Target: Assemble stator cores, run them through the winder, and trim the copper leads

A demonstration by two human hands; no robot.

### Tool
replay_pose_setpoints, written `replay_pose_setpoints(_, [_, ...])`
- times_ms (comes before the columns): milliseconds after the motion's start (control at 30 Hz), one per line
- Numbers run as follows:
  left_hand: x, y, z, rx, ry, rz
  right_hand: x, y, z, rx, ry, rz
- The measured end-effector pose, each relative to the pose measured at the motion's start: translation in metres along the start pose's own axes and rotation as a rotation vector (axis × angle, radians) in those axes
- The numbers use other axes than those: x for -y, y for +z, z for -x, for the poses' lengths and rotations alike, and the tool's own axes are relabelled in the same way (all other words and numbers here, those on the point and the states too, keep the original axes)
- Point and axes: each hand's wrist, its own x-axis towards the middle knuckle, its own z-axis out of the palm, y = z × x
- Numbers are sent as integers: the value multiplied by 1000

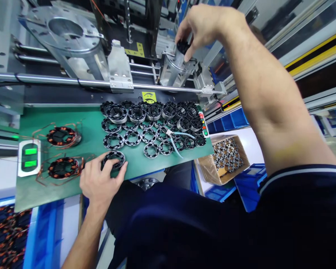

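My left hand grips a black-and-silver ring core at the front edge of the green mat, fingers on its rim. At the upper right, my right hand has its fingers closed round a black core at the top of a metal cylinder fixture. Rows of similar cores stand on the mat between my hands, some stacked. To the left lie two cores wound with copper wire.
A large metal cylinder and a horizontal rod are behind the mat. Green buttons sit in a white panel at left. Blue-white tubes cross the cores. A cardboard box of rings stands right; wound cores lie lower left.
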Motion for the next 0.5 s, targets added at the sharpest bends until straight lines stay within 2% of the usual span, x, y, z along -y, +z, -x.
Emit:
replay_pose_setpoints(167, [-1, -1, 0, -48, 76, -31, -3, 6, 8, -45, -3, -16])
replay_pose_setpoints(333, [-3, 0, -1, -68, 69, -19, 1, -21, -7, 90, 30, -101])
replay_pose_setpoints(367, [-3, 0, -1, -63, 66, -18, 5, -25, -14, 79, 22, -155])
replay_pose_setpoints(433, [-3, 0, 0, -33, 42, -17, 18, -21, -30, -27, 6, -292])
replay_pose_setpoints(500, [-2, 0, 2, 0, 9, -8, 33, 0, -45, -167, 29, -406])
